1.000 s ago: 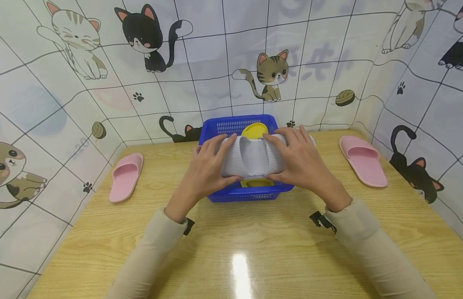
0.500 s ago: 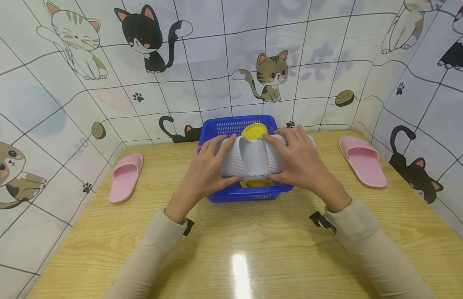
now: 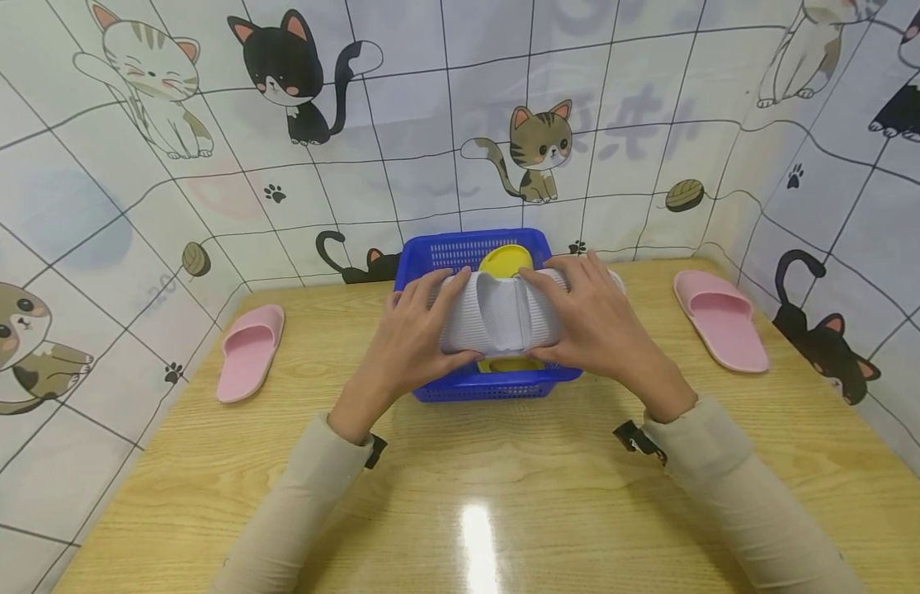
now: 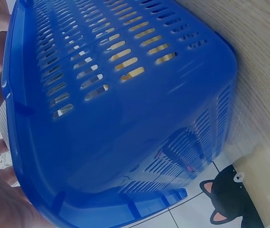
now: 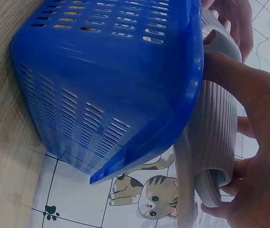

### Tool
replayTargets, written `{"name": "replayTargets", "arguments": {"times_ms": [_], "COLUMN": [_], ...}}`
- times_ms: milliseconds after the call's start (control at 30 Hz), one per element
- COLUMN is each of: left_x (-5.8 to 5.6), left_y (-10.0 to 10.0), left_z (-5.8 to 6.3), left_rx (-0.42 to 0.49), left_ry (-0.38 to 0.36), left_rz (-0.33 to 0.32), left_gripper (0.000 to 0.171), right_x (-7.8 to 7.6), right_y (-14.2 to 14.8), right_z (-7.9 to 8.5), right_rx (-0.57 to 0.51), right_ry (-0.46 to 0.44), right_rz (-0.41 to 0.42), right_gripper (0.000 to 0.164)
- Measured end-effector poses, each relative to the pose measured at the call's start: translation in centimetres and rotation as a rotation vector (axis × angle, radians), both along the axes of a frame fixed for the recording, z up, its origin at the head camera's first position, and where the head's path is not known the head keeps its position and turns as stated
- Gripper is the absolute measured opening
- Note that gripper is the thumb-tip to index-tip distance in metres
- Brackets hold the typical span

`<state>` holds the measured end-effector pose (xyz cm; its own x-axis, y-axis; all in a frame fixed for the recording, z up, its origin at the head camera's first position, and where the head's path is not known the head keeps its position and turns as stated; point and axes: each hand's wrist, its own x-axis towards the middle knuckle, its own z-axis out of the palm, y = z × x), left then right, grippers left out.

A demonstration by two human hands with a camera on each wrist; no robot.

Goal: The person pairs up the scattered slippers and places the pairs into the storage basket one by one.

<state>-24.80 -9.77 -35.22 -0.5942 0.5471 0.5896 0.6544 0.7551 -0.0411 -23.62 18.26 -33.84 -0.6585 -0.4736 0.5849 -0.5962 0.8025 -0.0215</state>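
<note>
A pair of light grey ribbed slippers lies sideways across the top of the blue plastic basket. My left hand grips their left end, thumb at the near side and fingers over the top. At the other end, my right hand holds them the same way. The right wrist view shows the ribbed strap beside the basket rim, with my right thumb and fingers around it. Inside the basket are yellow things, mostly hidden under the slippers; their kind is unclear.
One pink slipper lies on the wooden table at the left, and another pink slipper at the right. Behind the basket rises a white tiled-pattern wall covering with cartoon cats.
</note>
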Motion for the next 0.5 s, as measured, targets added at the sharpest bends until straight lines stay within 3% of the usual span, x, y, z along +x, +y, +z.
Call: {"name": "replayTargets", "arguments": {"times_ms": [500], "left_x": [0.1], "left_y": [0.21], "left_z": [0.04], "left_rx": [0.005], "left_ry": [-0.01], "left_rz": [-0.004], "left_gripper": [0.111], "right_x": [0.04], "right_y": [-0.37], "right_z": [-0.07], "right_rx": [-0.003], "right_ry": [0.009], "right_rz": [0.003], "right_gripper": [0.104]}}
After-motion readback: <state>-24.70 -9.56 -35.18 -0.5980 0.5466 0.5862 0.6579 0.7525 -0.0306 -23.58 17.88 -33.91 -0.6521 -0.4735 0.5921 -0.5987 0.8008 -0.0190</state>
